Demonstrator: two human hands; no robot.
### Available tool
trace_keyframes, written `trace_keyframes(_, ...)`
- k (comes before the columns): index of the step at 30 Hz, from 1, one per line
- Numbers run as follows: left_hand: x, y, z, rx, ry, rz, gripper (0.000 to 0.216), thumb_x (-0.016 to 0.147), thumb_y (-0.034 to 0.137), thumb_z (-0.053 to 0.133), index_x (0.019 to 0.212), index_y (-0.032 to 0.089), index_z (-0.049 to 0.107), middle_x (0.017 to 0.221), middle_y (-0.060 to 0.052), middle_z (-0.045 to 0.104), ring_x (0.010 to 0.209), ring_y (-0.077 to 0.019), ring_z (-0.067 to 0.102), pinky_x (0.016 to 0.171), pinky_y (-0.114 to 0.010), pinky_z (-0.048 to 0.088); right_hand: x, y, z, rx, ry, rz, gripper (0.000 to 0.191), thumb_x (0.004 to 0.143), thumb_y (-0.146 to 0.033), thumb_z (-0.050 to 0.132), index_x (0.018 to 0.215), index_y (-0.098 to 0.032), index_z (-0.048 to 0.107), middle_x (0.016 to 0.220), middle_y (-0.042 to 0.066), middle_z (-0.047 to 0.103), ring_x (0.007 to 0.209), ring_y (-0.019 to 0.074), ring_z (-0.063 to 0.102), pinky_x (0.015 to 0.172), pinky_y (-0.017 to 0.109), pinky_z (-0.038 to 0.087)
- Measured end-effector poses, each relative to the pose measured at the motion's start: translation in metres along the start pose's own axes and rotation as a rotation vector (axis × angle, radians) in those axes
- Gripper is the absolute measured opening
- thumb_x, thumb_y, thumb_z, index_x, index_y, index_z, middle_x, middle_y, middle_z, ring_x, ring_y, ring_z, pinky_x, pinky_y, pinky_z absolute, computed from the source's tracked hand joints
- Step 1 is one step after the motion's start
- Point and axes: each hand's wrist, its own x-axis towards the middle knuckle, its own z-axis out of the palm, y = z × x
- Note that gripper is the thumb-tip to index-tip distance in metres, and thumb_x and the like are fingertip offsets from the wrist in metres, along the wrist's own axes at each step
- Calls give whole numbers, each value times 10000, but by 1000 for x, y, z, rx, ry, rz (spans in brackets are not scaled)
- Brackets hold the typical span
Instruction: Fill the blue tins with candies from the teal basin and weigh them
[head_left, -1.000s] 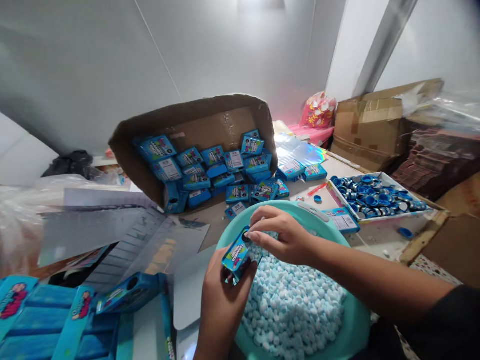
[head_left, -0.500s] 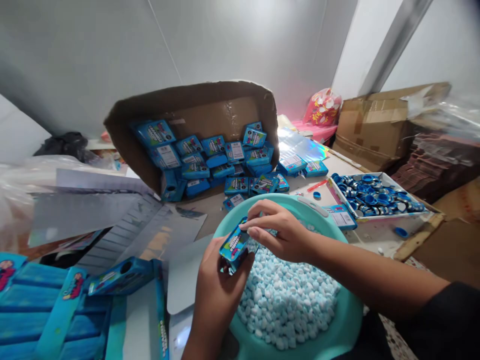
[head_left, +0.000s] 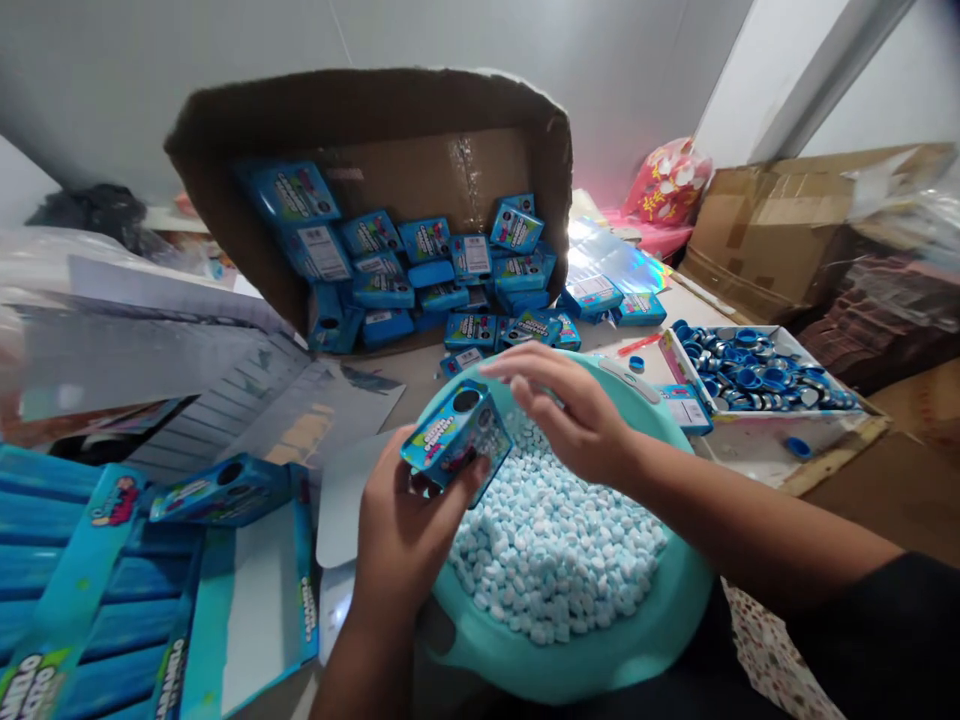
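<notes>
My left hand (head_left: 416, 525) grips a small blue printed candy box (head_left: 457, 435), tilted, with a dark round opening in its top face. It is held over the left side of a turquoise tub (head_left: 667, 640). Pale blue and white candies (head_left: 562, 560) fill much of the tub. Just right of the box, my right hand (head_left: 566, 405) hovers above the candies, its fingers stretched out and holding nothing that I can see.
Behind the tub, a cardboard box (head_left: 405, 110) on its side holds several blue candy boxes (head_left: 382, 290). At right stands a white tray (head_left: 750, 440) of blue-and-silver caps (head_left: 757, 370). A blue display carton (head_left: 259, 620) lies at lower left; larger cartons (head_left: 772, 230) stand at back right.
My right hand has come away from the candy box and its fingers have straightened. My left hand has turned the box so that its round opening shows. The view has tipped downward.
</notes>
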Motion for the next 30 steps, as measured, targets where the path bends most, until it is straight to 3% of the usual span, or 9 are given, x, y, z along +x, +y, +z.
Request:
trace_keyframes(3,2,4,2,-34,111,-55,386,671,373,828,970,162,702,921,-42,733,840,-215,683,748,-301,545,-5,7,-4,-94,-39,296,319,967,-285,433,1105,-175,699,1096,118,697,1038,233,641,950,439,506)
trace_keyframes(6,4,6,5,-127,218,-118,404,628,365,846,954,161,724,897,-40,752,848,-236,702,798,-341,558,-29,-5,-6,-249,-510,531,547,942,-465,491,1323,-89,603,1345,221,598,1253,354,547,1073,547,414)
trace_keyframes(9,6,5,6,-215,241,-143,403,601,353,857,926,155,725,881,-43,760,829,-241,711,807,-357,564,-69,-26,0,-357,-827,476,904,891,-638,502,1527,-22,320,1584,256,261,1463,428,231,1167,625,228)
trace_keyframes(11,6,3,4,-225,209,-127,408,598,352,859,927,155,724,903,-48,763,849,-247,713,805,-352,565,-91,-31,10,-304,-958,385,942,894,-686,459,1552,-44,257,1601,232,222,1482,406,181,1180,616,203)
trace_keyframes(14,7,2,1,-162,163,-117,409,611,374,853,934,159,723,919,-51,763,866,-251,712,784,-341,567,-102,-15,21,-308,-967,294,934,893,-683,471,1555,-60,256,1599,234,224,1486,405,159,1175,635,178)
trace_keyframes(18,6,4,0,-90,158,-130,396,643,408,836,927,161,714,875,-47,753,807,-238,703,718,-331,563,-79,34,15,-260,-924,177,729,881,-477,631,1496,-148,420,1550,211,376,1459,387,273,1163,631,199)
trace_keyframes(22,4,5,-1,-80,96,-76,358,735,387,784,994,158,692,903,-49,735,827,-212,689,737,-306,546,-51,72,3,-235,-772,308,495,941,-365,541,1392,-162,536,1462,190,490,1363,310,448,1120,516,353)
trace_keyframes(25,3,6,-2,-38,51,-10,309,761,356,767,982,160,679,899,-46,714,835,-202,679,748,-290,535,-49,78,14,-214,-591,370,454,1002,-419,405,1331,-154,571,1388,175,553,1320,277,485,1120,499,354)
trace_keyframes(30,1,3,-2,-54,28,40,234,801,315,729,974,178,651,926,-40,669,859,-192,663,772,-289,523,-65,59,54,-31,-543,354,543,1022,-516,277,1242,-183,644,1318,124,619,1260,259,530,1112,458,369)
